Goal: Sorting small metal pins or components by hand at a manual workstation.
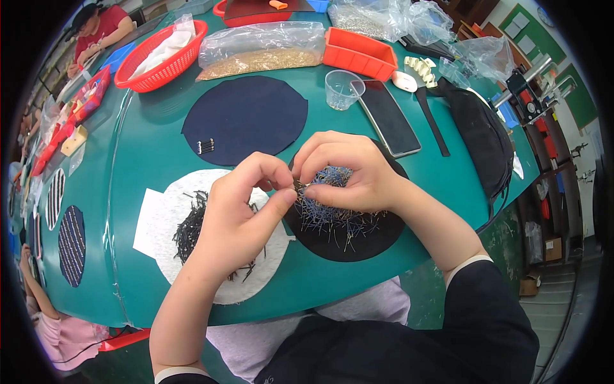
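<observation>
My left hand (246, 208) and my right hand (348, 173) meet over the middle of the green table (147, 147), fingertips pinched together on a small thin pin between them. Under my right hand lies a black round cloth (358, 240) heaped with thin blue-tipped pins (332, 217). Beneath my left hand a white round cloth (192, 269) carries a pile of dark pins (188, 227). Farther back is a dark navy round cloth (246, 118) with a few pins (205, 146) lined up on it.
A clear plastic cup (341, 89), a phone (387, 118), an orange tray (359, 54), a red basket (163, 57) and a bag of fine gold parts (259, 51) stand at the back. A black bag (483, 137) lies right. Another person (96, 32) sits far left.
</observation>
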